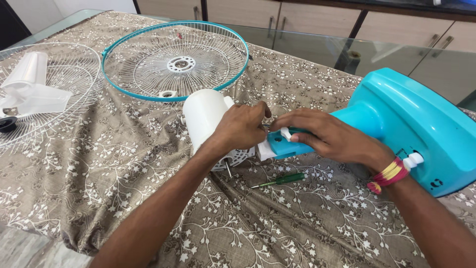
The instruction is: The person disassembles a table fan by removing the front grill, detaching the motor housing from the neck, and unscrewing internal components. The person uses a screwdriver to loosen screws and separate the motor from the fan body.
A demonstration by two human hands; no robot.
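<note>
A dismantled table fan lies on a brown floral cloth. My left hand (pixel 242 127) grips the white motor housing (pixel 202 115) where it meets the neck. My right hand (pixel 328 136) rests over the turquoise neck (pixel 280 146) of the fan stand, fingers by a small white knob (pixel 285 133). The turquoise base (pixel 417 124) lies on its side at the right. A green-handled screwdriver (pixel 283 180) lies on the cloth just below both hands, touched by neither.
A turquoise-rimmed wire guard (pixel 148 59) lies flat behind the motor. At far left a second white guard (pixel 74 74) holds the white fan blades (pixel 29 89). The glass table edge (pixel 317 42) and wooden cabinets lie beyond.
</note>
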